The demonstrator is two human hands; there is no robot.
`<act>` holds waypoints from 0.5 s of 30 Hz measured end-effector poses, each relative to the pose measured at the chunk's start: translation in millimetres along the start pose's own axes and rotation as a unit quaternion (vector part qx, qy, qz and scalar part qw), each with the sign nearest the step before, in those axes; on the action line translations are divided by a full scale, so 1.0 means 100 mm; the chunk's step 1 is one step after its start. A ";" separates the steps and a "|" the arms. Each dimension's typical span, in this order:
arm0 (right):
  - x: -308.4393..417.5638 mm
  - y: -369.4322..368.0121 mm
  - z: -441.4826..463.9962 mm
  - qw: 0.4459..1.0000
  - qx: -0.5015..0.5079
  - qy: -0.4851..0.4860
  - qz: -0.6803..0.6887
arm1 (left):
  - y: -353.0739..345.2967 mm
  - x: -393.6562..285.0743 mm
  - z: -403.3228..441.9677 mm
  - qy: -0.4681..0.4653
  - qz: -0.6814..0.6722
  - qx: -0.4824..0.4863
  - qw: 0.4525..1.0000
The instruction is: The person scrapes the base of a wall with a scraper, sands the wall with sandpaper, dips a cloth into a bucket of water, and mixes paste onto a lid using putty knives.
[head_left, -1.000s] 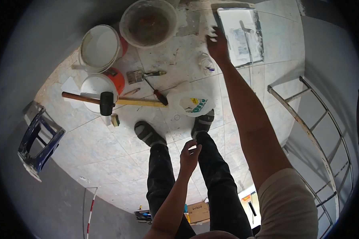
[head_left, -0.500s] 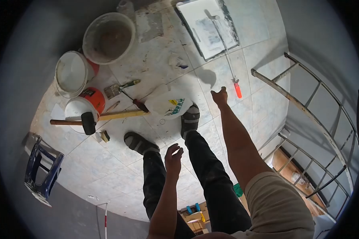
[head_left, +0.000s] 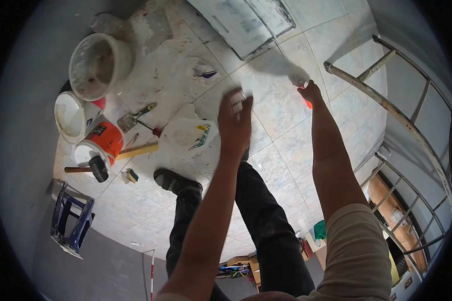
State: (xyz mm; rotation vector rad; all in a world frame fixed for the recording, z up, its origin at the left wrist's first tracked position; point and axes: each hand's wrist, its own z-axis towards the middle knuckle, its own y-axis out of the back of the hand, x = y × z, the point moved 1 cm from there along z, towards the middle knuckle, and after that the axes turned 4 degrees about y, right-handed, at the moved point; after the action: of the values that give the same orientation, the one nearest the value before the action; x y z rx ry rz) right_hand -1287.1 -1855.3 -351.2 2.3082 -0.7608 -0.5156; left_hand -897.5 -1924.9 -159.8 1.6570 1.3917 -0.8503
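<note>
My right hand (head_left: 310, 93) is down at the red handle of a paint roller (head_left: 308, 104), its fingers closed around the grip. The roller's thin metal rod runs up toward a dark-edged tray (head_left: 244, 54) smeared with white, at the top of the view. My left hand (head_left: 234, 120) is held in front of me, slightly blurred, the fingers bent and the thumb apart from them, and I see nothing held. Below and left of it lies a whitish plastic piece (head_left: 183, 134) with green and yellow print.
At left stand a large bucket (head_left: 123, 62), a white tub (head_left: 69, 118) and an orange bucket (head_left: 105, 138) with a mallet (head_left: 99, 169) on it. A paintbrush (head_left: 127, 122) lies nearby. A blue stool (head_left: 71, 218) is lower left; a metal ladder (head_left: 386, 103) leans at right.
My right hand has reached the roller handle and closed on it. My left hand has risen and moved forward. The camera view has shifted, so the tray sits higher.
</note>
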 end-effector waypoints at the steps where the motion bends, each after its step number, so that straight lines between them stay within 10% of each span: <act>1: -0.06 -0.07 0.00 1.000 0.004 -0.004 0.003 | -0.30 0.20 0.39 -0.019 0.028 -0.045 0.998; 6: 0.05 -0.25 -0.17 0.989 -0.143 -0.005 0.028 | -1.03 0.78 1.66 0.206 0.078 -0.034 0.975; 15: -0.07 -0.32 -0.94 0.948 -0.179 0.195 0.176 | -1.06 0.57 1.96 0.250 -0.161 -0.084 0.951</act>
State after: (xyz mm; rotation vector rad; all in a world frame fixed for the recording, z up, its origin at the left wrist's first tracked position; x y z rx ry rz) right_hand -1229.9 -1788.0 -304.9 1.8024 -0.7834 -0.0232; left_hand -992.4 -2064.9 -315.4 1.5978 2.0664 -0.4731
